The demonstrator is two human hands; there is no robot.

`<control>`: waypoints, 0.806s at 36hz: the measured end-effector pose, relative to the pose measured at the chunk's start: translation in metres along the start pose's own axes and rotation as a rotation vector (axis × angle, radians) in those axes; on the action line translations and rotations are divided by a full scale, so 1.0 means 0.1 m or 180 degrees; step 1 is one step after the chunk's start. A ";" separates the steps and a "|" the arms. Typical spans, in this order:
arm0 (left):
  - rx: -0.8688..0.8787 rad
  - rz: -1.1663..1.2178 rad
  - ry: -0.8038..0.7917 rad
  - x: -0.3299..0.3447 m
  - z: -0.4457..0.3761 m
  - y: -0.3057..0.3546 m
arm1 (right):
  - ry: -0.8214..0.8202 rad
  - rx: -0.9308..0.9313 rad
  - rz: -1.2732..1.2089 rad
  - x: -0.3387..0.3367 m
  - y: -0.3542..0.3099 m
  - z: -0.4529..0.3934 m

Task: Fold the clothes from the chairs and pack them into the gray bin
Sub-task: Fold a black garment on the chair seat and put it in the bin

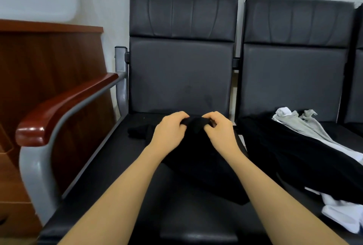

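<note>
A black garment (pixel 198 158) lies spread on the seat of the left black chair (pixel 180 76). My left hand (pixel 170 133) and my right hand (pixel 221 131) sit close together at its far edge, each pinching a bunched fold of the black cloth with curled fingers. On the seat of the right chair (pixel 294 72) lies a heap of clothes: a black piece (pixel 290 158), a gray one (pixel 302 123) and a white one (pixel 341 211). The gray bin is not in view.
A wooden armrest (pixel 64 105) on a gray metal frame (pixel 39 168) borders the left chair. Beyond it stands a brown wooden cabinet (pixel 39 64). A white wall runs behind the chairs.
</note>
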State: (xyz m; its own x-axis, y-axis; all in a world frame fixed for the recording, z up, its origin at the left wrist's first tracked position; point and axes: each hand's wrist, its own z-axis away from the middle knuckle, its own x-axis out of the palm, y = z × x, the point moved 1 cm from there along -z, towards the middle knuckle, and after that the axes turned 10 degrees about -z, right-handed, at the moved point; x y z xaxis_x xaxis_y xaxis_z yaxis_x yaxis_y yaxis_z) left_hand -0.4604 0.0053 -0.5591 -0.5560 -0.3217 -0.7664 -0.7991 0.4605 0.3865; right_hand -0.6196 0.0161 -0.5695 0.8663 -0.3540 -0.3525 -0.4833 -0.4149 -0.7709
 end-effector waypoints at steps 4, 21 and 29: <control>-0.0503 0.0600 0.0488 -0.14 -0.05 -0.04 | -0.0363 -0.0018 0.0544 -0.02 0.15 0.05; 0.0572 -0.1190 -0.1175 0.27 0.22 -0.17 | -0.1951 0.1266 0.1868 -0.04 0.42 0.26; 0.0086 -0.2176 -0.1593 0.46 0.23 -0.34 | -0.1804 0.1046 0.2456 0.02 0.58 0.29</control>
State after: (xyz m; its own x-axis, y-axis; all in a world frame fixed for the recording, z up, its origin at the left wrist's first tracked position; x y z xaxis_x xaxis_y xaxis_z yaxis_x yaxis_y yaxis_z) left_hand -0.4541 -0.0064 -0.6192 0.2193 -0.1354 -0.9662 -0.9134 0.3195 -0.2521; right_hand -0.6421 0.0153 -0.6307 0.3059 0.0577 -0.9503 -0.9518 0.0406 -0.3039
